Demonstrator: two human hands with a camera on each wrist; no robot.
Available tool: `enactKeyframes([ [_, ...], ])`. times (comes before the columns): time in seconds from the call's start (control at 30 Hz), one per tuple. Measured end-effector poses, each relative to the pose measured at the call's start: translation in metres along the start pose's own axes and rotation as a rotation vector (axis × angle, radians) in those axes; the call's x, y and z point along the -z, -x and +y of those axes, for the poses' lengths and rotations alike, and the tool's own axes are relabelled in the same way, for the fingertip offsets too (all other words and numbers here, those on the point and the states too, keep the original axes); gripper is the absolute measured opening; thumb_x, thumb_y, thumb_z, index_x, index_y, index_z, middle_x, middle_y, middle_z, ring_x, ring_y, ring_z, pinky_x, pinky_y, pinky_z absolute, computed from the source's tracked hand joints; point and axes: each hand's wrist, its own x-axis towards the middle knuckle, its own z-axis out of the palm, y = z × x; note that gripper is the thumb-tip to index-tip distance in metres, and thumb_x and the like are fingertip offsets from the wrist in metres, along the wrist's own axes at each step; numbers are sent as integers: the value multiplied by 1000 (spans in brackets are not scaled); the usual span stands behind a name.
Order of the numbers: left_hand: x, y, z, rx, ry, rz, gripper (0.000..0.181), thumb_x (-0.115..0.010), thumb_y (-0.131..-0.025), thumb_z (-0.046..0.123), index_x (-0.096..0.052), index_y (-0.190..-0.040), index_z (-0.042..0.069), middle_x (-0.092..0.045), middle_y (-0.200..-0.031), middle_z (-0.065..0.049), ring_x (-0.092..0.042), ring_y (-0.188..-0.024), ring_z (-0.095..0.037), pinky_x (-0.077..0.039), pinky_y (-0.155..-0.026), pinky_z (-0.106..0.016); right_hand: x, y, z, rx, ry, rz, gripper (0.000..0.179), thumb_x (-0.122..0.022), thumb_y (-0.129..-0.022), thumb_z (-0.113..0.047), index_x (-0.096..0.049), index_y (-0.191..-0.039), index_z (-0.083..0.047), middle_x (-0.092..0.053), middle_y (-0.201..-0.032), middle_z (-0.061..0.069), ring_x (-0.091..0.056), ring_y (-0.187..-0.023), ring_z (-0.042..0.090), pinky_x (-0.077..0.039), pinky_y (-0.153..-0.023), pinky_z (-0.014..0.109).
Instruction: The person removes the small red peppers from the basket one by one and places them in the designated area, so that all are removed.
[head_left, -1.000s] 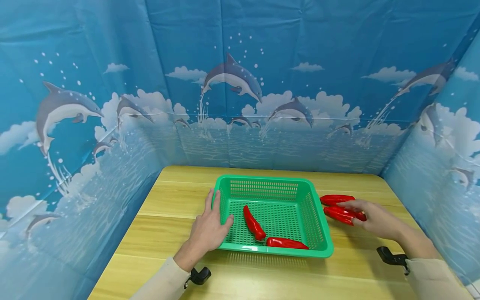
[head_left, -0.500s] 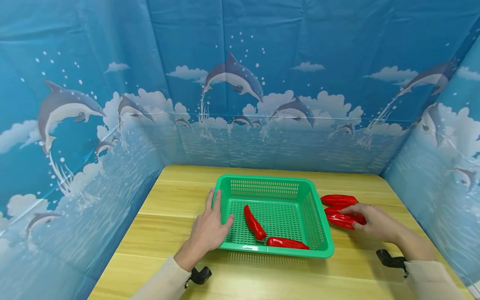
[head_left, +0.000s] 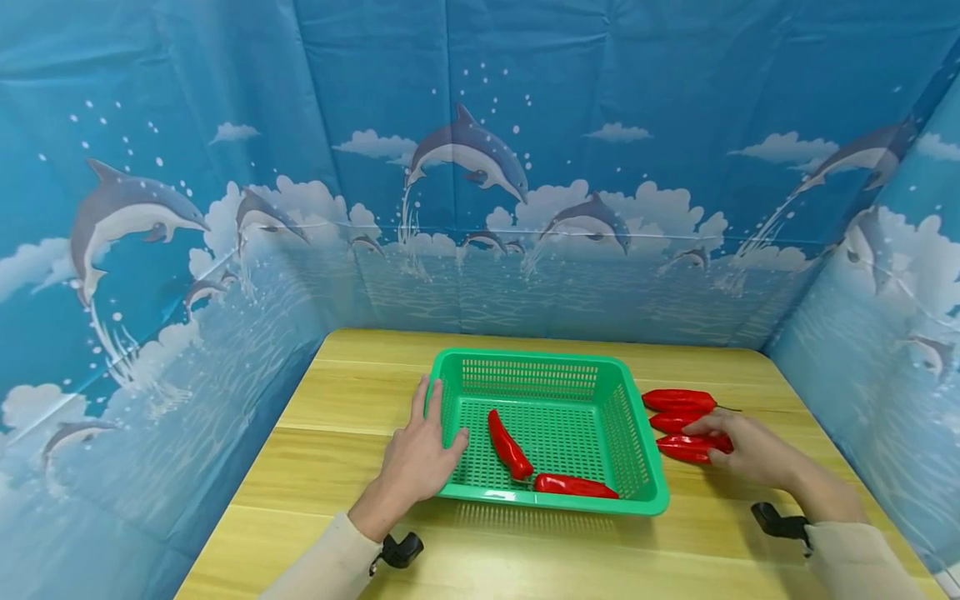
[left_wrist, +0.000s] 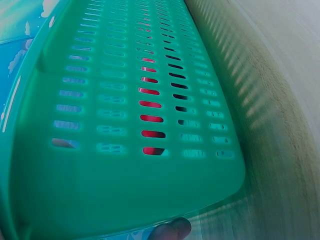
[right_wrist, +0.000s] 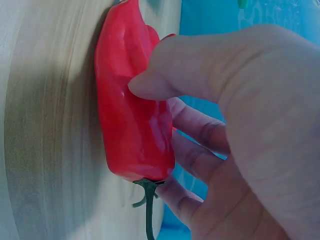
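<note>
My left hand [head_left: 420, 454] rests on the left rim of a green plastic basket [head_left: 641, 454], fingers straight, thumb reaching over the rim. Its fingertips [left_wrist: 172, 230] show past the end of the slotted wall in the left wrist view. My right hand [head_left: 753, 446] pinches a glossy red pepper [right_wrist: 132, 120] with a green stem, thumb on one side and fingers on the other. In the head view this pepper lies nearest of three beside the basket. Behind it lie a middle red pepper [head_left: 667, 422] and a far red pepper [head_left: 678, 400].
Inside the basket are a slanted red pepper [head_left: 508, 446] and another red pepper [head_left: 576, 486] along the near wall. Everything stands on a wood-grain table [head_left: 360, 400]. A blue dolphin-print curtain [head_left: 540, 283] encloses the back and sides.
My right hand has drawn the nearest pepper slightly toward me and to the right, opening a gap from the middle one. My left hand and the basket have stayed put.
</note>
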Motion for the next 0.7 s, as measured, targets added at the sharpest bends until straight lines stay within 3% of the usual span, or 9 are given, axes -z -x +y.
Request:
enactKeyframes([
  [0.07, 0, 0, 0, -1, 2, 2, 95, -65, -115, 44, -16, -188, 8, -6, -199, -13, -45, -44, -19, -42, -45, -36, -2, 0, 1, 2, 8, 7, 36, -86, -94, 3, -84, -129, -5, -78, -131, 24, -77, -109, 34, -64, -86, 38],
  [0.17, 0, 0, 1, -1, 3, 1, 95, -64, -115, 45, -15, -188, 8, -6, -199, -13, -44, -43, -18, -41, -44, -35, -3, 1, 1, -6, 13, 17, 37, -85, -93, 4, -85, -129, -7, -77, -136, 29, -77, -120, 47, -67, -94, 53],
  [0.27, -1, 0, 0, -5, 6, 3, 95, -65, -115, 45, -16, -188, 8, -6, -199, -13, -44, -43, -18, -41, -44, -35, -3, 1, 2, -7, 7, 22, 38, -84, -92, 6, -84, -128, -4, -73, -140, 37, -70, -129, 63, -63, -101, 72],
  [0.33, -1, -1, 0, -1, 2, -1, 96, -64, -115, 46, -15, -189, 9, -5, -199, -12, -45, -44, -18, -42, -45, -35, -4, 2, 3, -18, 10, 30, 38, -84, -92, 6, -84, -128, -4, -72, -142, 40, -68, -132, 67, -60, -104, 78],
  [0.43, -2, -1, -1, 1, -1, -1, 96, -65, -115, 46, -15, -189, 9, -5, -199, -12, -47, -45, -19, -43, -48, -36, -4, 2, 5, -20, 26, 43, 36, -84, -92, 6, -84, -128, -2, -72, -139, 40, -69, -129, 66, -61, -102, 77],
  [0.7, -4, -3, -3, 0, -1, 6, 95, -64, -115, 46, -16, -189, 9, -6, -199, -12, -44, -44, -18, -41, -45, -35, -3, 2, 6, -38, 65, 63, 36, -86, -91, 6, -86, -125, -6, -79, -123, 19, -76, -110, 39, -66, -90, 55],
])
